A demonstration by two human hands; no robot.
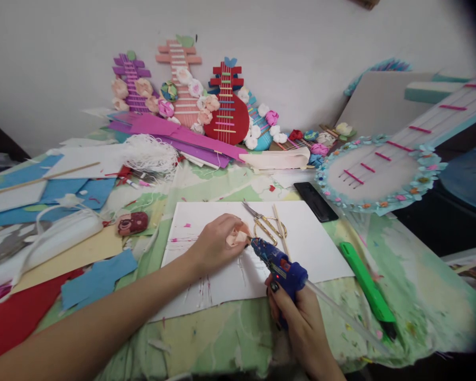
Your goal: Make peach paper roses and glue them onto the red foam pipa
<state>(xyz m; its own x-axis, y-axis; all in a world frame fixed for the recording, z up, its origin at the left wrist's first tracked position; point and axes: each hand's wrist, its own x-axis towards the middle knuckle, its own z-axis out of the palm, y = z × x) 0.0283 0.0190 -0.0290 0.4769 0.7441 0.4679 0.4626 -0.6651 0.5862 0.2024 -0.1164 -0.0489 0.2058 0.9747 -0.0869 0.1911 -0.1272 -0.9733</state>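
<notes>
Over white paper (321,254), left fingers (221,226) hold a crinkled peach rosette (235,238), right fingers (286,302) a glue gun (286,273).

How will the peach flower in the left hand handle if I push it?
The flower is probably light and floppy, as its petals look thin and crumpled. It likely crushes easily: the left hand cups it by its edge. It may turn sticky, since the glue gun points right at it.
</notes>
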